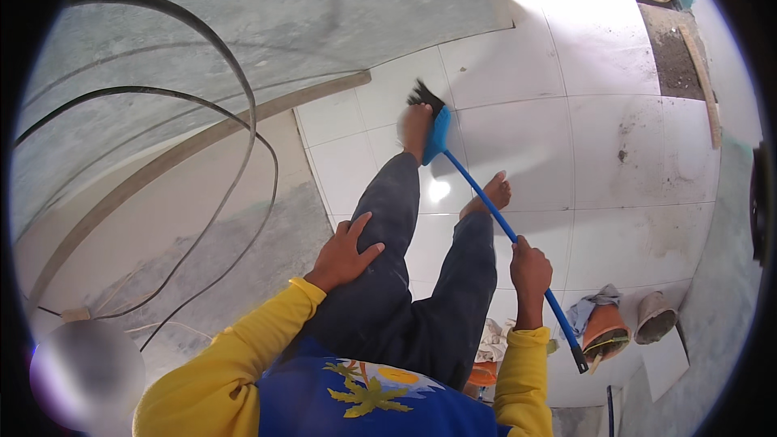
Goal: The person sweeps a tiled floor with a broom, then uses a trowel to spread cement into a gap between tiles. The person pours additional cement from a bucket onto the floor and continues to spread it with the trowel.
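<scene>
On white tiles [607, 243], an orange bucket [607, 320] is bearing draped gray cloth [579, 313]; the right hand [531, 269] is clasping the broom [494, 214], bristles [426, 95] lying forward-left; the left hand [348, 255] is resting open.

Open across the middle, crowded at the near right corner

Can pass low over the middle of the tiled floor [526, 142] and on toward its right edge, meeting only specks of dirt [622, 154]. Is barred on the left by the blue broom handle [483, 199], slanting up to the right hand [530, 267], and by the broom head [437, 133], left foot [415, 131] and right foot [495, 193]. Meets the orange bucket [609, 333] and grey bucket [655, 322] at the near right corner, a wooden stick [702, 85] at the far right. Beyond the left edge, runs into looped black cables [248, 97].
</scene>
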Demonstrator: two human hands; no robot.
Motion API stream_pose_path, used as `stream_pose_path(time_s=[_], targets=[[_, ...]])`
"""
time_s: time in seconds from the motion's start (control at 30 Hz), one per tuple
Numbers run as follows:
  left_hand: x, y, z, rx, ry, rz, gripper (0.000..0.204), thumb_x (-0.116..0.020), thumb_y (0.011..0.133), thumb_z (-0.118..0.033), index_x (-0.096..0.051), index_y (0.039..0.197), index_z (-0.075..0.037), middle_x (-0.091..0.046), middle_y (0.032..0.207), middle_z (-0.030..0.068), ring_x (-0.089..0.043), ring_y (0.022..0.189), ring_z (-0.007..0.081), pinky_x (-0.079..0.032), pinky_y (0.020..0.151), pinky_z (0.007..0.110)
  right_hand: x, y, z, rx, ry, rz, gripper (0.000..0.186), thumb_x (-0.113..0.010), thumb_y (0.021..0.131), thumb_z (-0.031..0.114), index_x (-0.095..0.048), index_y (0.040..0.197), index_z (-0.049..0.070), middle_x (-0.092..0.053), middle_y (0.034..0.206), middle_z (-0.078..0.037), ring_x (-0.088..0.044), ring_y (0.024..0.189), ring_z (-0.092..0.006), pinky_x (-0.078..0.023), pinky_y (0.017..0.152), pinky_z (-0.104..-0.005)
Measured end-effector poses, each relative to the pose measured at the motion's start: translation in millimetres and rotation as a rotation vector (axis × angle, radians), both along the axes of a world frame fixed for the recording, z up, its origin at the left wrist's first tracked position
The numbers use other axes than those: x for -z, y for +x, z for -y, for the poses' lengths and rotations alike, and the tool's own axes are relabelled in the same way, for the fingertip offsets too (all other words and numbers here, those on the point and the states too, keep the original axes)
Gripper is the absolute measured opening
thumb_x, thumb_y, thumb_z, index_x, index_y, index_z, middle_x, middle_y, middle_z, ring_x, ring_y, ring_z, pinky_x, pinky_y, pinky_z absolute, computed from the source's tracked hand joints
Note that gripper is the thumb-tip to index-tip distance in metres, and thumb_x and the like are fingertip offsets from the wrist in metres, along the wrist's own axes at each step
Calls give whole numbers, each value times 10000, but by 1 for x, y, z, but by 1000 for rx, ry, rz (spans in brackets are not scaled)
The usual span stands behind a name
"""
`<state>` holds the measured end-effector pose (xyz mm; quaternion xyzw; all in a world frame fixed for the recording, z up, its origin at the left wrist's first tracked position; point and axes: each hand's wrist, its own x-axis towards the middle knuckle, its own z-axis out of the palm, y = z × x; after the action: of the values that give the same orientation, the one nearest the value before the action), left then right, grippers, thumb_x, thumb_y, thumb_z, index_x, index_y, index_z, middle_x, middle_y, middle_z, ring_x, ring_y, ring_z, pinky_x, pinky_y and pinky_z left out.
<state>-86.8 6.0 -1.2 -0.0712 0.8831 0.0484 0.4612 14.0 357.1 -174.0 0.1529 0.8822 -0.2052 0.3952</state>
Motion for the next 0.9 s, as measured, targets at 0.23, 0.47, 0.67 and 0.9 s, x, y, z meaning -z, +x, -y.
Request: stream_pose_path(time_s=[0.23, 0.47, 0.67, 0.9], targets=[[-4, -13, 13, -12, -56, 46, 819, -640, 972, -571, -348, 1620, -163, -509, 1441, 301, -586, 1276, 493, -500, 1062, 526, 8, 26, 32, -27, -93, 21, 242, -599, 1029, 360, -699, 1139, 169, -720, 825, -160, -750, 765, -387, -583, 662, -504], [3, -4, -2, 25, -26, 21, 812, -646, 966, -571, -364, 1612, -166, -504, 1442, 302, -576, 1289, 484, -498, 1063, 517, -8, 11, 12, 7, -48, -11, 228, -581, 1043, 328, -707, 1148, 170, -719, 830, -164, -746, 770, -388, -578, 667, -506], [2, -1, -13, 29, 33, 41, 813, -646, 965, -576, -359, 1617, -184, -498, 1440, 297, -573, 1278, 501, -493, 1068, 532, -17, 3, -27, 94, 52, 67, 287, -564, 1051, 339, -703, 1282, 242, -721, 848, -170, -742, 775, -400, -583, 688, -510], [-5, -5, -21, 12, -41, 37, 792, -650, 965, -571, -388, 1605, -186, -473, 1469, 281, -526, 1338, 496, -473, 1095, 536, 8, 4, -12, 38, 47, 6, 283, -535, 1066, 383, -705, 1228, 225, -726, 854, -178, -743, 772, -410, -584, 677, -528]])
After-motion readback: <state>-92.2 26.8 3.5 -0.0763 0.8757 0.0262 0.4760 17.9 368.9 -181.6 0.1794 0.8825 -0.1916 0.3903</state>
